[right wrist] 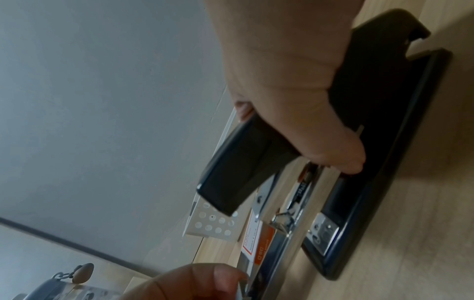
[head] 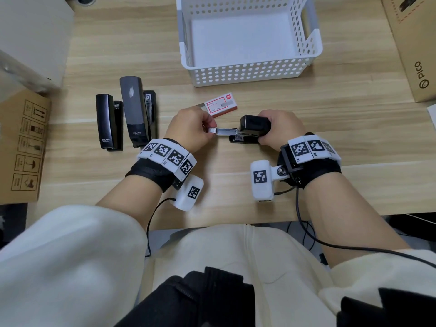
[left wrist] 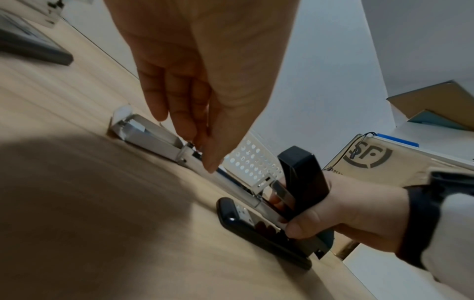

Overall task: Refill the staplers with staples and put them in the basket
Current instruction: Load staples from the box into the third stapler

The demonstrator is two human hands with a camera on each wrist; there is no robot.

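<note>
My right hand [head: 280,127] wraps its grip round the raised black top of the open stapler [head: 251,132], whose base lies flat on the wooden surface [head: 236,192] in front of me. The metal magazine [head: 225,132] sticks out toward my left, and my left hand [head: 191,128] pinches a small strip of staples [head: 212,130] at its open end, thumb and fingertips closed on it. From the right wrist view I see the thumb pressing the side of the stapler's top while the other fingers curl over it, with the silver anvil plate showing at the front of the base.

The red-and-white staple box [head: 220,105] lies just behind my left hand, its tray slid partly out. Two more black staplers lie side by side to the left: a smaller stapler [head: 108,122] and a larger stapler [head: 138,112]. The white perforated basket [head: 247,72] sits farther back, well apart from my hands, with nothing visible inside it. Cardboard boxes [head: 22,147] flank the surface on both sides.
</note>
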